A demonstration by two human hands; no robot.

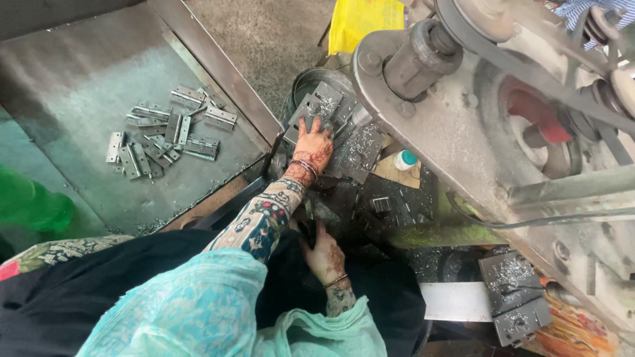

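Two hands busy: left hand [313,142] pressed flat on plates [344,135], nothing gripped; right hand [325,254] grip unclear; hinges [165,135] piled well left.

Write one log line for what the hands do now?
left hand: flat on metal plates | right hand: low, at dark machine parts | hinges: piled on tray

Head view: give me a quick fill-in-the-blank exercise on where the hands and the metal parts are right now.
1. The left hand lies flat on a stack of grey metal ____.
2. The hinges lie in a loose pile on the metal ____, left of the machine.
3. The right hand rests low, ____ the body than the left hand.

Missing words: plates; tray; nearer
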